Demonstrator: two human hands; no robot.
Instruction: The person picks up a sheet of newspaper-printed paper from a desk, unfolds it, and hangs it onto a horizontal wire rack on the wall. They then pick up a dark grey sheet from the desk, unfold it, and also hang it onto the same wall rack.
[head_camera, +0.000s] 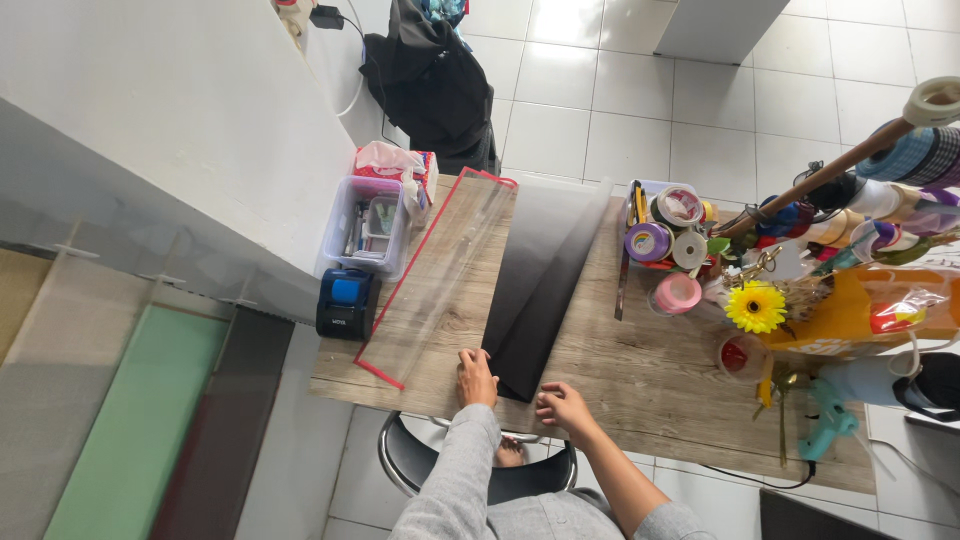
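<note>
Black-to-grey gradient sheet (545, 285) lies lengthwise on the wooden bench (650, 385), near end at the person's edge. Left hand (476, 378) rests flat on that near corner, fingers extended, gripping nothing. Right hand (562, 403) is loosely curled just beside the corner; cannot tell whether it pinches the edge. Risk: the clear red-edged film (440, 280) overlaps alongside (slippery pair), so a push could skew or crease both.

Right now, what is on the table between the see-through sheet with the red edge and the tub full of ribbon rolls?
In the head view, a black paper sheet lies between the clear sheet and the ribbon tub.
</note>
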